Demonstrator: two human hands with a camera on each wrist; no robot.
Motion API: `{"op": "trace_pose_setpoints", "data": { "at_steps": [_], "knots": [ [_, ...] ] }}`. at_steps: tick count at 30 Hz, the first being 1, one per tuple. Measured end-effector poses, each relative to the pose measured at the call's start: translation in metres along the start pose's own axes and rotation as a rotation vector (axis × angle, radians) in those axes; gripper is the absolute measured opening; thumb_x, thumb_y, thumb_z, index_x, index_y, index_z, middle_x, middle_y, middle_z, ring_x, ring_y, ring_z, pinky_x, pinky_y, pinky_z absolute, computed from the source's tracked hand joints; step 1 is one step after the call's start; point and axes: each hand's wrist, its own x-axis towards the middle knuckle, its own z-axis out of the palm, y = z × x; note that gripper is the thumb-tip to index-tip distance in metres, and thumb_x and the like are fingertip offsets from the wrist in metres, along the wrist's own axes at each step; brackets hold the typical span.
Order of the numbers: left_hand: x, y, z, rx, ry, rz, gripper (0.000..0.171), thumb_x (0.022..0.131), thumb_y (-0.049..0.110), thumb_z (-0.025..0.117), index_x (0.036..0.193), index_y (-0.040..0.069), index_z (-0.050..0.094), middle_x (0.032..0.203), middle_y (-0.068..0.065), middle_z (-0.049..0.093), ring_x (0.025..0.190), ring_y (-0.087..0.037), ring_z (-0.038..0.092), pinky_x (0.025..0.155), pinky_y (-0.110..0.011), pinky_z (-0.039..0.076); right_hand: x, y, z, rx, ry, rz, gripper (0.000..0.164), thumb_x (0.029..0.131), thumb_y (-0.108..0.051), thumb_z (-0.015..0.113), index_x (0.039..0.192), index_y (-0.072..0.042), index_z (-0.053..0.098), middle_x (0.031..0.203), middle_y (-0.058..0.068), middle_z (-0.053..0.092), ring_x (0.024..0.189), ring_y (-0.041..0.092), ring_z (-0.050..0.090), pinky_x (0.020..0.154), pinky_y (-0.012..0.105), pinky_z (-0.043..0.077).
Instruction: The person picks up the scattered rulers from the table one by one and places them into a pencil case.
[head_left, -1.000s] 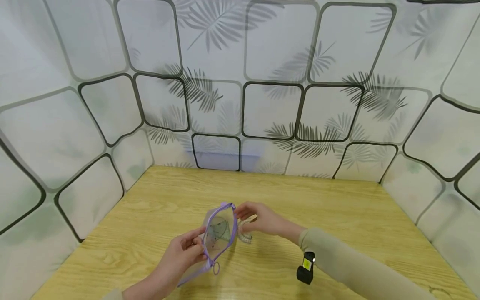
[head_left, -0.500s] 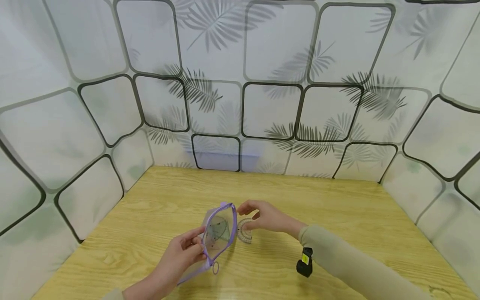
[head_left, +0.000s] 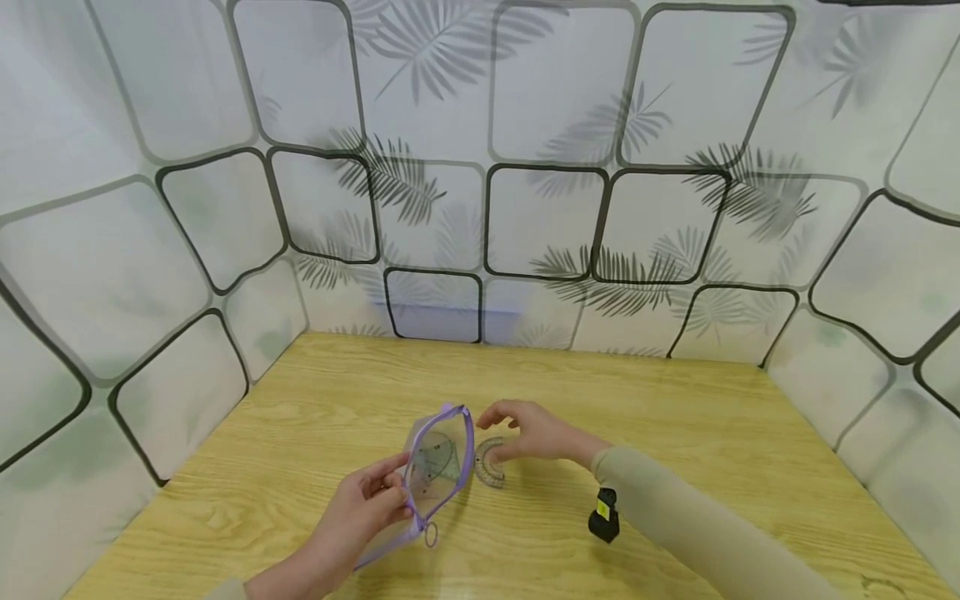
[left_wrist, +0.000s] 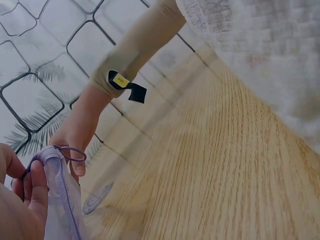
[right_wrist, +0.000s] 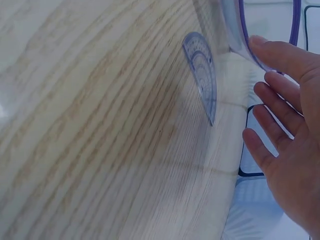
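My left hand [head_left: 358, 510] pinches the near edge of a clear zip pouch with purple trim [head_left: 468, 460], its mouth spread wide. Inside the pouch is a see-through set square [head_left: 447, 458] with curved markings; other contents are hard to make out. Beside the pouch's right edge, a clear protractor [head_left: 487, 475] lies flat on the table. My right hand [head_left: 534, 433] hovers over the protractor with loosely bent fingers and nothing in its grasp. The right wrist view shows that hand [right_wrist: 295, 135] with fingers spread near the pouch rim [right_wrist: 243, 25], apart from the protractor [right_wrist: 202, 75].
A wooden table [head_left: 637, 400] extends around both hands. Patterned cloth [head_left: 540, 217] encloses its back and sides. A black device with a yellow label [head_left: 603, 517] hangs at the right wrist. A purple ring pull [head_left: 431, 535] dangles from the pouch's zip.
My right hand has drawn slightly right, off the pouch's rim, uncovering more of the protractor. The left hand and pouch stay almost where they were.
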Motion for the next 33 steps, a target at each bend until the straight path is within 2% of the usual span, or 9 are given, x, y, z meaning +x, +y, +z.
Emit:
{"op": "trace_pose_setpoints", "data": {
  "at_steps": [8, 17, 22, 30, 33],
  "knots": [
    [0.001, 0.000, 0.001, -0.001, 0.025, 0.007, 0.060, 0.090, 0.001, 0.053, 0.147, -0.006, 0.037, 0.092, 0.000, 0.048, 0.087, -0.012, 0.056, 0.078, -0.021, 0.058, 0.006, 0.009, -0.002, -0.041, -0.036, 0.008, 0.044, 0.087, -0.023, 0.075, 0.128, -0.014, 0.061, 0.132, 0.005, 0.061, 0.127, 0.030, 0.053, 0.109, 0.054, 0.042],
    [0.001, 0.000, 0.000, -0.011, 0.017, 0.002, 0.060, 0.090, 0.001, 0.053, 0.147, -0.007, 0.036, 0.093, 0.001, 0.048, 0.087, -0.012, 0.056, 0.077, -0.021, 0.058, 0.011, 0.016, 0.003, -0.007, -0.087, 0.044, 0.049, 0.086, -0.024, 0.076, 0.131, -0.015, 0.059, 0.137, 0.005, 0.057, 0.134, 0.031, 0.046, 0.115, 0.055, 0.037],
    [0.002, 0.000, 0.000, -0.011, 0.008, 0.003, 0.060, 0.091, 0.001, 0.053, 0.148, -0.007, 0.035, 0.092, 0.002, 0.048, 0.086, -0.011, 0.056, 0.077, -0.021, 0.058, 0.010, 0.019, 0.005, 0.011, -0.103, 0.060, 0.051, 0.085, -0.022, 0.076, 0.132, -0.015, 0.058, 0.139, 0.005, 0.055, 0.135, 0.031, 0.044, 0.112, 0.051, 0.041],
    [0.002, -0.001, -0.001, -0.015, 0.004, 0.005, 0.061, 0.091, 0.003, 0.053, 0.148, -0.007, 0.035, 0.092, 0.002, 0.048, 0.085, -0.010, 0.057, 0.077, -0.021, 0.058, 0.009, 0.026, 0.014, -0.018, -0.115, 0.014, 0.057, 0.081, -0.018, 0.077, 0.133, -0.009, 0.058, 0.134, 0.006, 0.060, 0.127, 0.026, 0.053, 0.110, 0.041, 0.043],
    [0.003, -0.002, -0.002, -0.016, 0.003, 0.007, 0.061, 0.092, 0.003, 0.054, 0.149, -0.006, 0.035, 0.092, 0.002, 0.049, 0.085, -0.010, 0.057, 0.078, -0.021, 0.058, 0.008, 0.027, 0.015, -0.041, -0.116, -0.008, 0.060, 0.079, -0.018, 0.080, 0.133, -0.007, 0.058, 0.133, 0.007, 0.061, 0.127, 0.027, 0.052, 0.113, 0.043, 0.040]
  ]
}}
